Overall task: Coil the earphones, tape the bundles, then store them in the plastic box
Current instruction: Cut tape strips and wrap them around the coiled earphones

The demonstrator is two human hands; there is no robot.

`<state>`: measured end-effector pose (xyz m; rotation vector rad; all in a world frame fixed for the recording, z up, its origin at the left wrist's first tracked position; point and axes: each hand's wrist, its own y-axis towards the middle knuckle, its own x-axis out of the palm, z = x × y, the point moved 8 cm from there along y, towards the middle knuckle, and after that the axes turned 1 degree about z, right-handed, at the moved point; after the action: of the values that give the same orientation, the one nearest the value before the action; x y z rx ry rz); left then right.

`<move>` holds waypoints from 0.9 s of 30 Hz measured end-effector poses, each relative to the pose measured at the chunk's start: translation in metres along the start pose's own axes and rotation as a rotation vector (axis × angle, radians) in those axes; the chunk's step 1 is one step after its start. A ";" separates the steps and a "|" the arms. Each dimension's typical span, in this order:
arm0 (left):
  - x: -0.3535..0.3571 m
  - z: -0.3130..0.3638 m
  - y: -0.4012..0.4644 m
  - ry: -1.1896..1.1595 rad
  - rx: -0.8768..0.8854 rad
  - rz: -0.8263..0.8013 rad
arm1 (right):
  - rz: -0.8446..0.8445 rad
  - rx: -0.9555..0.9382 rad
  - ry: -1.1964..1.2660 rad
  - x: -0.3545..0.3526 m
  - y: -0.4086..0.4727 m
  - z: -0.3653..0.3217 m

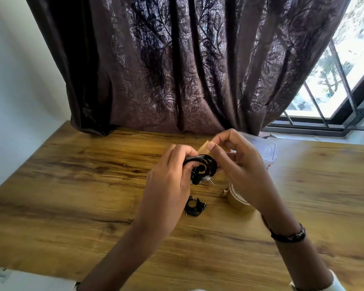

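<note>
Dark patterned curtain hangs behind the wooden bench [72, 185]. Left hand [168, 175] pinches the black coiled earphone bundle [202, 166] above it; right hand [237, 162] pinches a tan tape strip [203, 148] just beyond the coil's far edge. The clear plastic box [265, 150] sits far right.

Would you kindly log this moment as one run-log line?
left hand: holds coil | right hand: pinches tape strip at coil | second coil, tape roll: on table | box: behind right hand
</note>
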<state>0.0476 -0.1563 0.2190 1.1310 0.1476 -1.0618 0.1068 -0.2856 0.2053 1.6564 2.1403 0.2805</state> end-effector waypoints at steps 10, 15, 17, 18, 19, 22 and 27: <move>0.001 0.007 -0.001 0.022 0.036 0.013 | -0.035 0.039 0.068 0.004 -0.001 0.003; 0.001 0.011 -0.001 -0.013 0.041 0.002 | -0.020 0.145 0.218 0.005 -0.004 0.006; 0.000 0.012 -0.002 -0.031 0.051 0.002 | -0.005 0.181 0.260 0.005 -0.006 0.007; -0.001 0.013 -0.002 -0.042 0.053 0.002 | 0.002 0.195 0.273 0.005 -0.007 0.007; -0.001 0.013 -0.002 -0.051 0.053 0.002 | 0.007 0.206 0.280 0.005 -0.008 0.006; -0.002 0.017 -0.003 -0.053 0.066 0.007 | 0.012 0.221 0.287 0.005 -0.010 0.005; -0.001 0.017 -0.004 -0.032 0.055 -0.008 | 0.008 0.277 0.316 0.004 -0.014 0.010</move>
<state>0.0376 -0.1694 0.2251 1.1635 0.0984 -1.0957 0.0978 -0.2867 0.1903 1.8777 2.5001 0.2730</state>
